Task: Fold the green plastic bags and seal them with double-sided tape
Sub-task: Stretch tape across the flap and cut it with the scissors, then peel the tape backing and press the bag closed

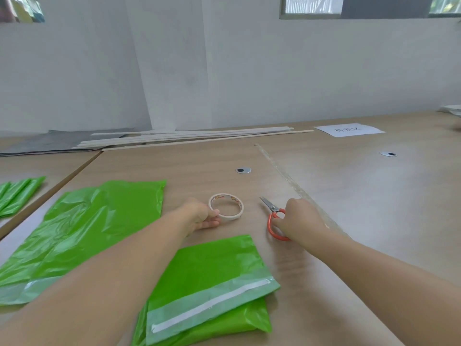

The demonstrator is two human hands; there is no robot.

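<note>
A folded green plastic bag (212,288) lies at the near middle of the table, its pale flap with a white tape strip facing up. A flat unfolded green bag (99,221) lies to its left. My left hand (202,214) pinches the near-left rim of the double-sided tape roll (228,204), which lies flat on the table. My right hand (299,221) grips the orange handles of the scissors (273,216), whose blades point away to the left and rest on the table.
More folded green bags (17,194) lie on the adjoining table at far left. Thin wooden slats (189,138) and a grey sheet (57,144) sit along the wall. A white paper label (349,129) lies at back right. Two cable holes (243,170) dot the tabletop.
</note>
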